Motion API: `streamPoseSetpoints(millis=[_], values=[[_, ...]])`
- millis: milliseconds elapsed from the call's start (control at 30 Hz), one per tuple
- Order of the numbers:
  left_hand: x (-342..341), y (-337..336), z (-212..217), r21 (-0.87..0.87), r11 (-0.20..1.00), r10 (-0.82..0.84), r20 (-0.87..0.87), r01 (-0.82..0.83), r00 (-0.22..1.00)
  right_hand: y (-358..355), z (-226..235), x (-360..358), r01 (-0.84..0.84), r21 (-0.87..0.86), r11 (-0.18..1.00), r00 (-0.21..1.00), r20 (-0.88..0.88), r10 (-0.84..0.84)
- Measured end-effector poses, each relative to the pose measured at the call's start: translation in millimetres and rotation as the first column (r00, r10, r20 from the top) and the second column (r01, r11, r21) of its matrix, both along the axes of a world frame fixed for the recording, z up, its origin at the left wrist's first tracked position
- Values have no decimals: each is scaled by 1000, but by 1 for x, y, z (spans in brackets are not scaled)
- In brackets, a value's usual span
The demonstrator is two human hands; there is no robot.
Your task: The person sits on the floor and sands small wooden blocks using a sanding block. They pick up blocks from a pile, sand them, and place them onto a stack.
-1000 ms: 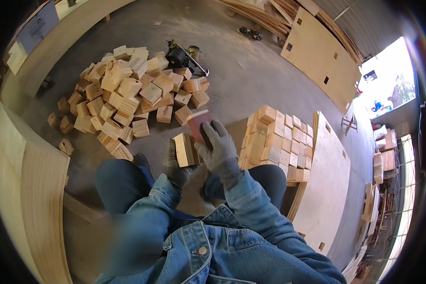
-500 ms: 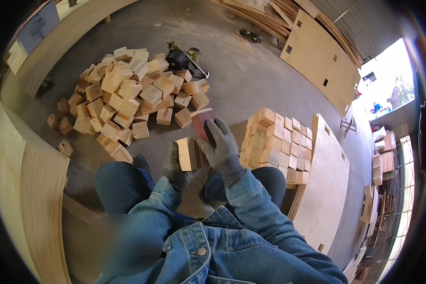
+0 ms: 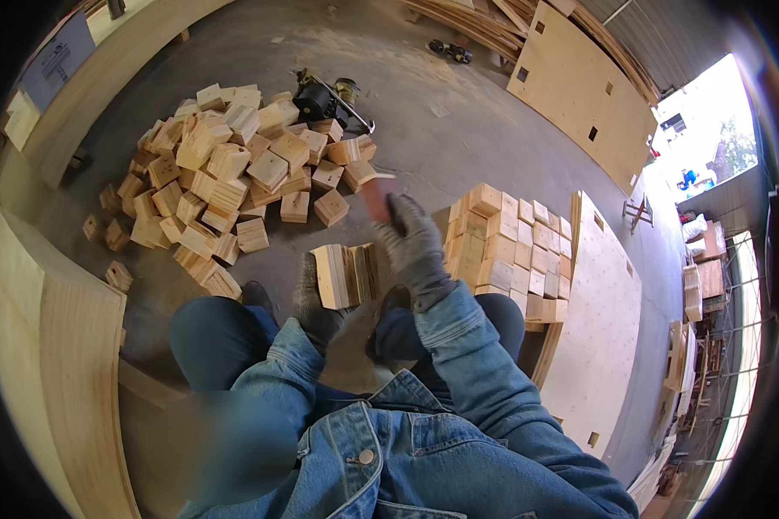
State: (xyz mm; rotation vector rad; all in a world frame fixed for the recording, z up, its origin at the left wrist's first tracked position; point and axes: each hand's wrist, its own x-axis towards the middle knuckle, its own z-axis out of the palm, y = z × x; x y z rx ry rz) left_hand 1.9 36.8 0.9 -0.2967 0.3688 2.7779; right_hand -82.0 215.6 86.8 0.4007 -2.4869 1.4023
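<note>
A layered wooden block rests in my left hand, whose grey-gloved fingers wrap its left and lower sides. Its pale face and striped side are turned up. My right hand, also gloved, grips a flat reddish sanding block with a pale edge. The sanding block is held beyond the wooden block and to its right, apart from it. Part of the right hand's grip is smeared by motion.
A loose heap of wooden blocks lies on the floor ahead to the left. Stacked blocks stand by my right knee, beside a pale plywood panel. Black power tools sit behind the heap. Large timber stands at left.
My right hand has drawn the sanding block away from the wooden block. The wooden block has turned a little in my left hand, so more of its striped side shows.
</note>
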Motion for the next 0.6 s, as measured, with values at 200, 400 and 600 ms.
streamPoseSetpoints(millis=[200,400,600], values=[[-10,2,-12,36,999,-12,8,12,1000,51,-14,24,161,-104,982,959,253,-130],[-9,-7,-12,-80,996,37,4,-36,999,48,-2,75,130,-299,945,895,446,18],[-14,-8,-23,-310,949,40,-70,-60,997,51,34,99,-6,59,998,940,342,-14]])
